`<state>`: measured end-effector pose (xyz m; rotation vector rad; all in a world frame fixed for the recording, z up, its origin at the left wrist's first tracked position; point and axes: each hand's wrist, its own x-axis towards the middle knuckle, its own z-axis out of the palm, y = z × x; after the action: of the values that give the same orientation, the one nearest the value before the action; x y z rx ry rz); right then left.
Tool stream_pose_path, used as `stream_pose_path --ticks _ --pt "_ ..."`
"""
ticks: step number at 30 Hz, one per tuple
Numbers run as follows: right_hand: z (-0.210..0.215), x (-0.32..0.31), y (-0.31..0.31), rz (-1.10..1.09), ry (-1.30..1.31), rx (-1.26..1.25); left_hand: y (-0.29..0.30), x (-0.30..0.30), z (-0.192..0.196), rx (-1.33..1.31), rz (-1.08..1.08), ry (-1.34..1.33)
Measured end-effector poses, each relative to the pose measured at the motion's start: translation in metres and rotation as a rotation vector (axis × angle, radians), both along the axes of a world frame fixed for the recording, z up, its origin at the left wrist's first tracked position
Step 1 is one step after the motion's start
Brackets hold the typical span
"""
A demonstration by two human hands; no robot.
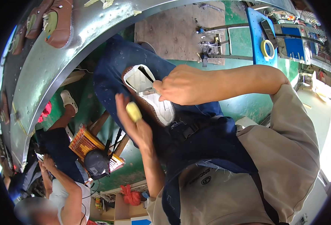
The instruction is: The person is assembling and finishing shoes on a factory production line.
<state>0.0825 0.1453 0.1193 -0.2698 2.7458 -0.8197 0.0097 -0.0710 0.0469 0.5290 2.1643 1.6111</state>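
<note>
A white shoe (pixel 161 110) with a strap and a brown sole edge lies across my lap, on dark blue cloth. My right hand (pixel 182 85) is closed over the shoe's middle by the strap, fingertips pinched together. What they grip, if anything, is too small to make out. Beside the sole edge is my left hand (pixel 135 125), its fingers stretched out and nothing visible in them. A yellow wrap (pixel 133 111) covers one of its fingers. Whether this hand touches the shoe, I cannot tell.
A metal-topped table (pixel 94 32) curves along the left and top, with brown shoes (pixel 58 24) on it. At lower left a co-worker (pixel 66 198) sits near a beaded seat (pixel 85 144). A blue board (pixel 261 35) at upper right carries a tape roll (pixel 267 49).
</note>
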Motion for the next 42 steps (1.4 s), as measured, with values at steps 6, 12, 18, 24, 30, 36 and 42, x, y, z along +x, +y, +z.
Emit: stream_pose_path --ticks 6,12,18,24,30,36,42 --pt "-0.016 0.001 -0.024 -0.076 -0.052 0.09 0.024 0.008 -0.013 0.488 0.155 -0.853" --pt "-0.042 0.016 -0.053 -0.431 -0.148 -0.101 0.012 -0.005 -0.027 0.432 -0.006 -0.646" --pt "-0.029 0.017 -0.01 -0.378 -0.367 -0.39 0.007 -0.024 -0.032 0.062 -0.196 -0.165" --pt "-0.031 -0.006 -0.016 -0.242 0.051 -0.088 0.019 -0.017 -0.028 -0.011 -0.165 0.01" --pt "-0.035 -0.023 -0.016 -0.183 -0.021 0.077 0.009 -0.019 -0.036 0.041 -0.238 -0.057" --pt "-0.048 -0.023 -0.017 -0.15 -0.084 0.094 0.011 -0.018 -0.037 0.241 -0.126 -0.308" --pt "-0.007 -0.002 0.01 -0.752 -0.48 -0.595 0.017 -0.014 -0.002 0.485 -0.003 -0.107"
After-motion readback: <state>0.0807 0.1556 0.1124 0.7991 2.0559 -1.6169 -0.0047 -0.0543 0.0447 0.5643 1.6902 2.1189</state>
